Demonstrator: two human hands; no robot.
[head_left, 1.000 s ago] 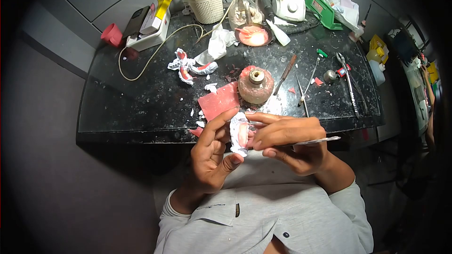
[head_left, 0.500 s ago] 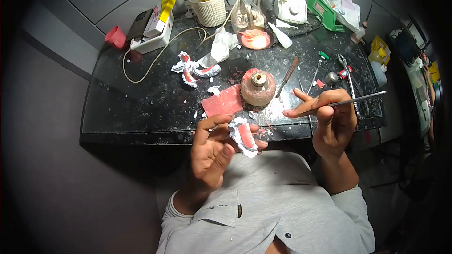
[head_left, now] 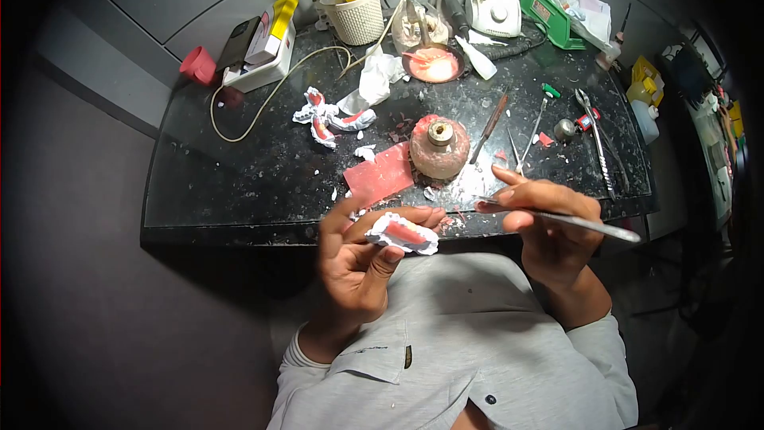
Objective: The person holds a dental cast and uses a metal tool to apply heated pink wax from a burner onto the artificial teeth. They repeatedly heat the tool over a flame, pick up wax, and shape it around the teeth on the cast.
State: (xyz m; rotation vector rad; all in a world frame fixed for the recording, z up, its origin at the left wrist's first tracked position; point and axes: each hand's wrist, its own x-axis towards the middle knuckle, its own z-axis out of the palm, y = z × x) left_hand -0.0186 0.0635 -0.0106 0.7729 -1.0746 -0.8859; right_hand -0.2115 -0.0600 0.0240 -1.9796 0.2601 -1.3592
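My left hand [head_left: 348, 272] is closed on a white plaster dental cast [head_left: 403, 234] with a strip of pink-red wax along it, held in front of the bench edge. To the right, my right hand [head_left: 561, 231] grips a slim metal wax carver [head_left: 609, 229], its handle end pointing right; the other tip is partly hidden by my fingers. Beyond both hands stands a round wax-spattered burner [head_left: 439, 155] with a brass top. A pink wax sheet [head_left: 380, 175] lies left of it. Further left are more white casts with red wax [head_left: 325, 119].
A knife [head_left: 489, 127], pliers [head_left: 593, 135] and a small metal cup [head_left: 564, 129] lie on the right. Toward the back are a dish of pink wax [head_left: 434, 65], a woven basket [head_left: 352, 16], a white control unit [head_left: 493, 12] and a green bin [head_left: 551, 20]. A cable [head_left: 267, 103] curves across the left.
My left hand has turned the cast from nearly upright to nearly level. The carver in my right hand has swung, its handle end now lower and nearer to me.
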